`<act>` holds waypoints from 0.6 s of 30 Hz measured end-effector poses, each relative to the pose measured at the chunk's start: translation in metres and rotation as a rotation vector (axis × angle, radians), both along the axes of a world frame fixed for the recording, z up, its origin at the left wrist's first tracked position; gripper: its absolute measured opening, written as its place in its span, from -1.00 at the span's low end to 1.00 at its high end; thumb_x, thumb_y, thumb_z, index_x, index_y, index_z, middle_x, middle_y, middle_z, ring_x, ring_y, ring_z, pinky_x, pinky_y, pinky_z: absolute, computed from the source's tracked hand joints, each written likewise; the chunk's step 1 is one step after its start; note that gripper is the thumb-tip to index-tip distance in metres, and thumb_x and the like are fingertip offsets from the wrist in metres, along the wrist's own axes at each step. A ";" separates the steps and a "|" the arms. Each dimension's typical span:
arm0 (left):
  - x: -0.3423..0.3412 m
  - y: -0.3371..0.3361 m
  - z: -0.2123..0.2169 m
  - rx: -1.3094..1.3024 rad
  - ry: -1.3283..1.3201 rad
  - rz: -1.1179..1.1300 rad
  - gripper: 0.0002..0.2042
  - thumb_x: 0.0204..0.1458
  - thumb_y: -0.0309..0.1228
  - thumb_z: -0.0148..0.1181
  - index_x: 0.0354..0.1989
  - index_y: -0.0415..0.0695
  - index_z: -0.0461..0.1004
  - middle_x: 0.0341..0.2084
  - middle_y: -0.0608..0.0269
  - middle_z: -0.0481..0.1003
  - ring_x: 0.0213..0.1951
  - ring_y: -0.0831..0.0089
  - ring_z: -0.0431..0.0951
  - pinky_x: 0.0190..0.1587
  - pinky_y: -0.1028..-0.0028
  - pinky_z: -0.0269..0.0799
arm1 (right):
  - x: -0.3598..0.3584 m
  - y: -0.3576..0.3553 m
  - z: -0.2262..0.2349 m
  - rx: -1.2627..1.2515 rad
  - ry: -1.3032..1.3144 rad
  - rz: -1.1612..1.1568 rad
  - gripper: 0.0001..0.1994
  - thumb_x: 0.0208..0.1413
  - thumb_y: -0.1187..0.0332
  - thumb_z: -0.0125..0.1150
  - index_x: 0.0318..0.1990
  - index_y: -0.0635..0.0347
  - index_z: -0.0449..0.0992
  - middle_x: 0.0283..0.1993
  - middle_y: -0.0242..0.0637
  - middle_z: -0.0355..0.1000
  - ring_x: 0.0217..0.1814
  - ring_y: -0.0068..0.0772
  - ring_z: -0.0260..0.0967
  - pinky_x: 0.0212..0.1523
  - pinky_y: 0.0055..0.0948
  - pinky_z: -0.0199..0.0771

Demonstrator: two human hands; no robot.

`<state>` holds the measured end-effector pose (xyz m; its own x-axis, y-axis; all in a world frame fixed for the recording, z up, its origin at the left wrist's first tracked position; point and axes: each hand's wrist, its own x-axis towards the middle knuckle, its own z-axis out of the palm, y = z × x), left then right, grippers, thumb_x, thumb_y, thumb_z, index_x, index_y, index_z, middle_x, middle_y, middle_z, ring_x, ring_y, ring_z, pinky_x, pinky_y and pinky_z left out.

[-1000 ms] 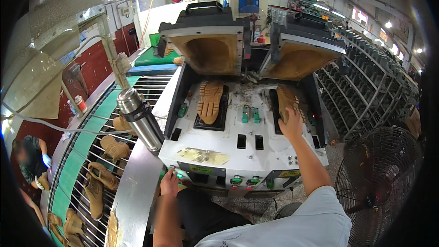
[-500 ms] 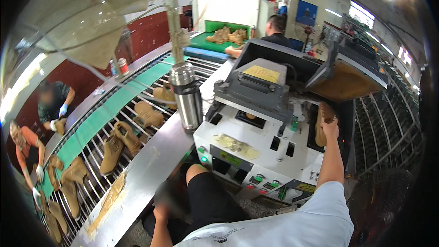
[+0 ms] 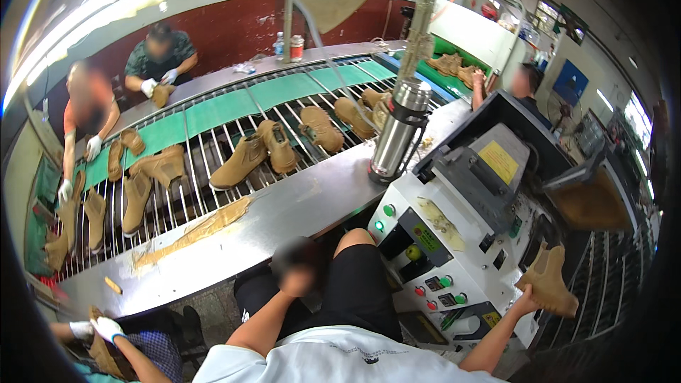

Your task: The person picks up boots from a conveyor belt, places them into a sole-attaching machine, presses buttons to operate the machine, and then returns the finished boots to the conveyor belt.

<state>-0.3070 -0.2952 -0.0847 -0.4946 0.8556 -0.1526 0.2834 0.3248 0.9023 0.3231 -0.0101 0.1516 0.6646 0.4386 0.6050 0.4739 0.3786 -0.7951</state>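
- Change from the earlier frames: the view has swung left, off the press machine (image 3: 468,241) and onto the conveyor (image 3: 234,135). The right hand (image 3: 528,301), previously laid on a boot seated in the machine, now holds a tan boot (image 3: 550,284) lifted clear at the machine's right front corner.
- Right hand: closed around the boot's lower edge, sole end pointing right.
- Left hand (image 3: 294,280): low beside the knee, below the steel ledge (image 3: 284,206); it is blurred, so whether it is closed or spread cannot be told. The two hands are well apart.
- Surface: a steel ledge runs diagonally between conveyor and machine. A smear of tan residue (image 3: 191,230) lies on it.
- Room: workshop with a dark red wall and bright strip lighting.
- Surroundings: several tan boots lie on the roller conveyor beside a green belt. A steel flask (image 3: 397,135) stands on the ledge, just beside the machine's raised lid.
- Other people: two seated workers in white gloves handle boots at the far side; a gloved hand (image 3: 110,326) holds a boot at lower left.
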 end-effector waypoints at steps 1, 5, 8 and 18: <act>0.011 0.008 0.008 0.031 -0.089 -0.061 -0.83 0.05 -0.41 0.20 -0.23 -0.21 0.53 -0.41 0.26 0.55 -0.38 0.50 0.53 -0.28 0.49 0.47 | -0.005 -0.006 -0.002 -0.097 0.058 0.151 -0.50 -0.22 0.49 0.29 -0.03 0.46 0.37 0.01 -0.09 0.39 0.01 -0.16 0.37 0.03 -0.25 0.39; 0.077 0.047 0.148 0.111 -0.677 -0.357 -0.52 0.06 -0.35 0.27 0.15 -0.21 0.33 0.01 0.15 0.44 0.05 0.41 0.45 0.09 0.46 0.37 | -0.145 -0.054 0.046 -0.204 0.348 0.674 -0.54 -0.37 0.53 0.11 -0.12 0.29 0.46 -0.07 -0.28 0.40 -0.06 -0.29 0.35 -0.01 -0.37 0.35; 0.097 0.073 0.247 0.353 -0.634 -0.649 -0.16 0.03 -0.24 0.30 0.40 -0.12 -0.10 0.33 0.15 0.08 0.33 0.28 0.08 0.30 0.28 0.05 | -0.226 -0.069 0.053 -0.318 0.427 1.188 -0.32 -0.47 0.50 0.11 0.06 0.25 0.37 0.03 -0.30 0.38 0.11 -0.20 0.30 0.18 -0.33 0.25; -0.031 -0.074 0.307 0.899 -1.150 0.365 -0.25 -0.12 -0.06 0.20 0.20 -0.31 0.19 0.10 -0.10 0.35 0.10 0.03 0.41 0.16 0.10 0.33 | -0.382 -0.152 0.264 0.680 -0.532 1.701 -0.51 0.01 -0.01 0.19 -0.07 0.22 0.44 -0.15 -0.16 0.44 -0.15 -0.22 0.40 -0.15 -0.20 0.39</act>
<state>-0.3379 -0.3692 0.2224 -0.6740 0.7318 -0.1010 -0.6699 -0.5477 0.5013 -0.0589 -0.1616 0.4158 -0.4377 -0.0318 0.8986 -0.5720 0.7809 -0.2510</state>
